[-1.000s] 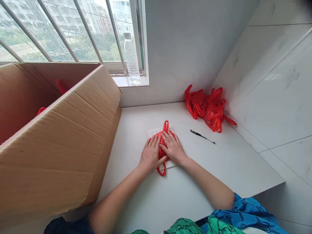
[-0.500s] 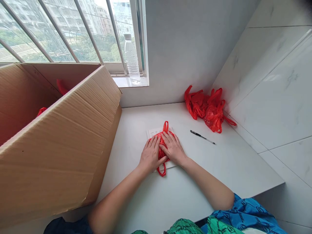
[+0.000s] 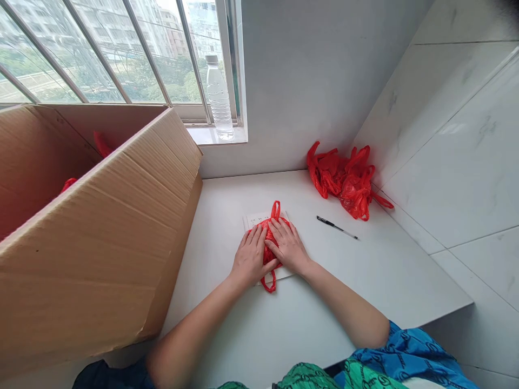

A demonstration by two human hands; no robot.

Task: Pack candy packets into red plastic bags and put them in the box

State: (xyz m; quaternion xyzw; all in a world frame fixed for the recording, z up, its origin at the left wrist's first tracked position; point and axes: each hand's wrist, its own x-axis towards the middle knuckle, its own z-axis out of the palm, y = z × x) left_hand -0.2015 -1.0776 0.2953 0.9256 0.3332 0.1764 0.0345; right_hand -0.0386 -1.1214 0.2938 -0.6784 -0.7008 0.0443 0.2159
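- The step in hand appears to be pressing a red plastic bag [image 3: 268,255] flat; both palms are down on it.
- The left hand [image 3: 250,255] lies spread flat, fingers nearly straight and close together; it covers the bag's left part and grips nothing that shows.
- The right hand [image 3: 290,246] is likewise flat and open over the right part, its thumb reaching towards the left hand; it too seems to press rather than grasp.
- The bag lies under and between the hands, on a white printed sheet or booklet [image 3: 252,220] whose corners show beyond the left fingertips and below the right palm.
- The bag's handle-to-handle axis runs away from the person, leaning slightly right at the far end: one loop points out past the right fingertips, the other back below the left thumb. Its full outline is hidden.
- The next move probably calls for even downward pressure, then lifting the palms without dragging the thin plastic or shifting the sheet.
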